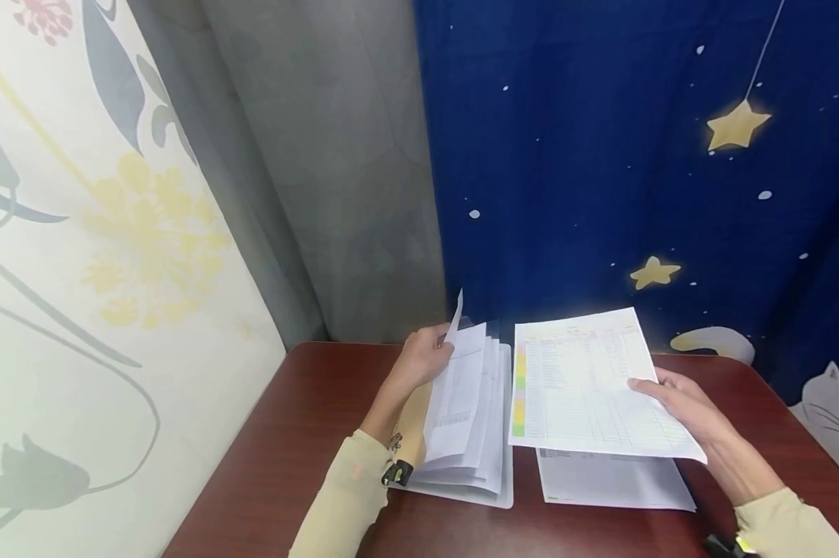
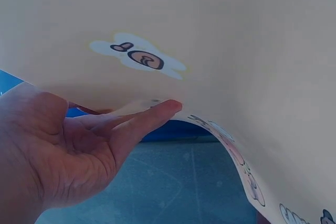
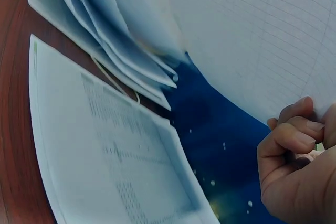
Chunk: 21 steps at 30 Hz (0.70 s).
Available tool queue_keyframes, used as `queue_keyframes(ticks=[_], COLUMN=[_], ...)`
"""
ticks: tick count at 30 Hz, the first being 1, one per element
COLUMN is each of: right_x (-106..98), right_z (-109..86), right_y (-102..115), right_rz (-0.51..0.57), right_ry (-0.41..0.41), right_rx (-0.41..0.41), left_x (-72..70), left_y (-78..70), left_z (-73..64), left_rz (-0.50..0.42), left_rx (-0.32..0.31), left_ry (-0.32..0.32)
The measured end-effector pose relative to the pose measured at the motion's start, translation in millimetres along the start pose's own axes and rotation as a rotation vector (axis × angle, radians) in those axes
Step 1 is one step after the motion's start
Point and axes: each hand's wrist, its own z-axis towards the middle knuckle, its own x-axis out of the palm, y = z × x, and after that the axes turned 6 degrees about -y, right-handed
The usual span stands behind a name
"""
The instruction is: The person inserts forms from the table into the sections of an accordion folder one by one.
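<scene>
On the table lies a folder (image 1: 506,465) with several printed pages (image 1: 464,387) standing partly raised. My left hand (image 1: 424,358) pinches the top edge of its lifted left side. The left wrist view shows the thumb on a tan cover (image 2: 220,51) with cartoon pictures, its lower edge bending into a curve. My right hand (image 1: 684,399) holds a printed table sheet (image 1: 586,387) with a yellow and green strip down its left edge, thumb on top and fingers behind. Beneath that raised sheet, another printed sheet (image 1: 614,484) lies on the table, right of the folder.
The dark red-brown table (image 1: 252,457) ends at a blue starry curtain (image 1: 565,194) and a grey curtain (image 1: 335,178) behind. At the left stands a white flower-patterned panel (image 1: 112,310). A cord (image 3: 113,80) shows between folder and lying sheet in the right wrist view.
</scene>
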Motion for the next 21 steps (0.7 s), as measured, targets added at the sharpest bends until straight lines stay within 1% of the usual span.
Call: queue_keyframes(ticks=[7,9,11,14,21], right_x=[24,33,41,53,76], right_z=[-4.4,-5.0,-4.7,-3.1,2.1], right_y=[5,4,2,1,0], right_rz=[0.081,0.077,0.094,0.09,0.14], right_ry=[0.004,-0.008,-0.015,-0.027,-0.016], right_rx=[-0.038,-0.054,-0.065,-0.079,-0.068], left_x=[-0.9,-0.9,-0.6,0.0,0.3], left_y=[0.2,0.1,-0.2,-1.1,-2.5], left_z=[-0.8,-1.2,-1.5,-1.7,-2.5], left_rz=[0.006,0.005,0.002,-0.004,-0.025], left_rx=[0.01,0.011,0.005,-0.006,-0.043], left_ry=[-0.006,-0.008,-0.01,-0.013,0.001])
